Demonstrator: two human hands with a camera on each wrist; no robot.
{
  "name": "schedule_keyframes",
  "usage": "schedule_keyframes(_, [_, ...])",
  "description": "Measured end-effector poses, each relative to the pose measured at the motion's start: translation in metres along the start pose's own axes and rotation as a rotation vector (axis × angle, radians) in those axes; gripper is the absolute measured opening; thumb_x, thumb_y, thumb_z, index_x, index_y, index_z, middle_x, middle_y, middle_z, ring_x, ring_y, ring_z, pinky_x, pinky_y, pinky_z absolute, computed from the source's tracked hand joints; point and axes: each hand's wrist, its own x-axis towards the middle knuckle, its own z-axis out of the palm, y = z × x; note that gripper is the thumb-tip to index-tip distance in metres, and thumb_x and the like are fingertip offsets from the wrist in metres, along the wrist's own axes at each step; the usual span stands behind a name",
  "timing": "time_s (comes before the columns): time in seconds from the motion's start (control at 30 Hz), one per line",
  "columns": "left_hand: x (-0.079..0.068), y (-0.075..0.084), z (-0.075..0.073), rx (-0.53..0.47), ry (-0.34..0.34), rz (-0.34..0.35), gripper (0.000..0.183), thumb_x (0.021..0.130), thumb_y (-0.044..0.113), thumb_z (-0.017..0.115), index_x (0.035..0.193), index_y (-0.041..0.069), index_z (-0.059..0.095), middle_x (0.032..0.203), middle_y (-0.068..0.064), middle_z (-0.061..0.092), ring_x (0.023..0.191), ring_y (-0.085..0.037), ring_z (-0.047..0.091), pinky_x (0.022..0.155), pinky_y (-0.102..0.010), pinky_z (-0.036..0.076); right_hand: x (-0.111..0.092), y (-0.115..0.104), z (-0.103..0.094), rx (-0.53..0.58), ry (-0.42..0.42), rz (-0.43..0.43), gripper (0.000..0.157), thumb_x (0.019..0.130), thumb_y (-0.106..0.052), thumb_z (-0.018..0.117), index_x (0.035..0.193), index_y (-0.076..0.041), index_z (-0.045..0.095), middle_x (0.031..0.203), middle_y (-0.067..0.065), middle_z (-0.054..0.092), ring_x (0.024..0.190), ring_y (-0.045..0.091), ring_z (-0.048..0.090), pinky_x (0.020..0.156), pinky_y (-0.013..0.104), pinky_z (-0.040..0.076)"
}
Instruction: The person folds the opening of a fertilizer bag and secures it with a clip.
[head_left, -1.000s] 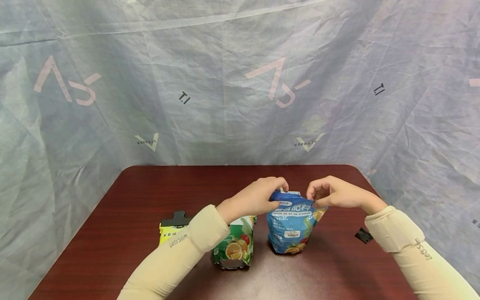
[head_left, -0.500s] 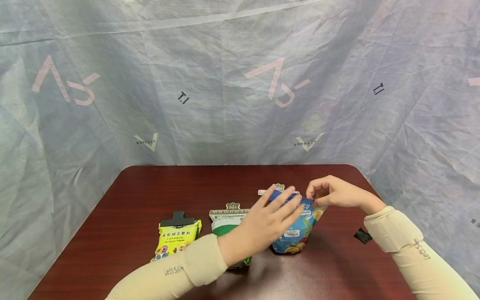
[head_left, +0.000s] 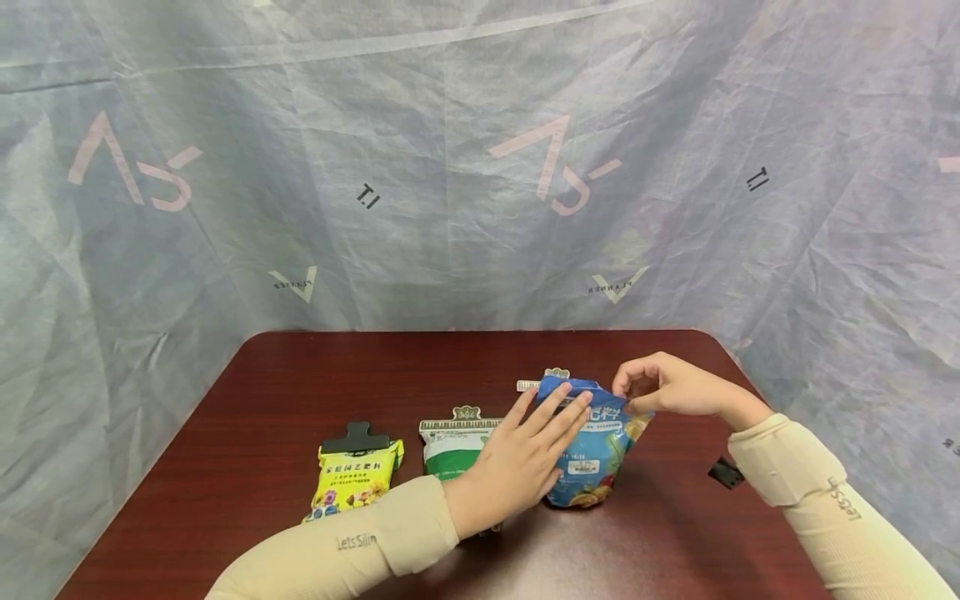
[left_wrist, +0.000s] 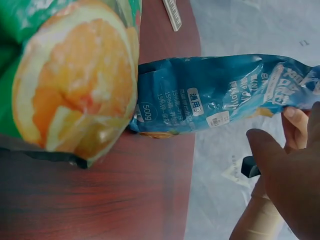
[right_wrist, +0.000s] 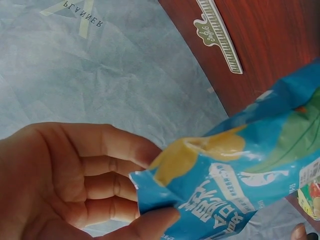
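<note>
A blue printed plastic bag (head_left: 588,467), labelled 500g in the left wrist view, stands upright on the table. My right hand (head_left: 678,387) pinches its top right corner between thumb and fingers, seen close in the right wrist view. In front of the bag's left side lies my left hand (head_left: 517,458), fingers straight and pointing up toward its top edge. The green-and-white bag (head_left: 446,458), its top held by a ruler-patterned clip (head_left: 465,422), is partly covered by the left hand and wrist. A similar ruler-patterned clip (head_left: 527,386) lies behind the blue bag, partly hidden.
At the left sits a yellow bag (head_left: 356,479) with a black clip (head_left: 358,437) on its top. A small black object (head_left: 726,472) lies to the right, beside the right sleeve. The dark red table (head_left: 390,358) ends at a grey fabric backdrop (head_left: 450,208).
My left hand has let go of the blue bag's top left and come down in front of it, fingers straight. The right hand keeps its pinch on the corner.
</note>
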Motion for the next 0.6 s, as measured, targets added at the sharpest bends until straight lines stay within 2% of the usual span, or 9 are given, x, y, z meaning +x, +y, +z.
schedule_keyframes(0.1, [0.0024,0.0006,0.002,-0.007,-0.048,-0.014,0.09,0.083,0.067,0.044,0.148,0.014,0.014,0.153,-0.006,-0.002,0.139,-0.028,-0.004,0.109,-0.048,0.01,0.0,0.0,0.0002,0.0,0.001,-0.004,0.007,0.086,0.001,0.059,0.093,0.001,0.058,0.081,0.019,0.058,0.07,0.035,0.061,0.061,0.04,0.052])
schedule_keyframes(0.2, [0.005,0.001,0.0044,-0.007,-0.079,-0.03,0.091,0.083,0.068,0.042,0.148,0.013,0.011,0.153,-0.005,-0.005,0.138,-0.028,-0.006,0.109,-0.048,0.012,0.0,0.0002,0.0001,-0.001,0.006,0.001,0.007,0.087,0.0,0.059,0.094,0.001,0.059,0.081,0.02,0.059,0.071,0.034,0.061,0.061,0.04,0.052])
schedule_keyframes(0.4, [0.0082,0.0011,0.0074,0.005,-0.1,-0.042,0.093,0.083,0.07,0.04,0.148,0.012,0.009,0.153,-0.005,-0.004,0.138,-0.03,-0.006,0.108,-0.048,0.014,-0.0011,0.0013,-0.0004,0.008,-0.002,0.008,0.011,0.087,-0.001,0.06,0.097,0.003,0.062,0.082,0.022,0.063,0.071,0.033,0.062,0.062,0.04,0.052])
schedule_keyframes(0.6, [0.01,0.0015,0.0081,-0.003,-0.137,-0.04,0.092,0.084,0.068,0.039,0.148,0.01,0.005,0.153,-0.007,-0.006,0.138,-0.031,-0.006,0.108,-0.048,0.013,-0.0007,0.0017,0.0001,0.017,-0.018,-0.023,0.015,0.087,0.001,0.059,0.101,0.003,0.065,0.088,0.021,0.064,0.069,0.029,0.061,0.06,0.039,0.052])
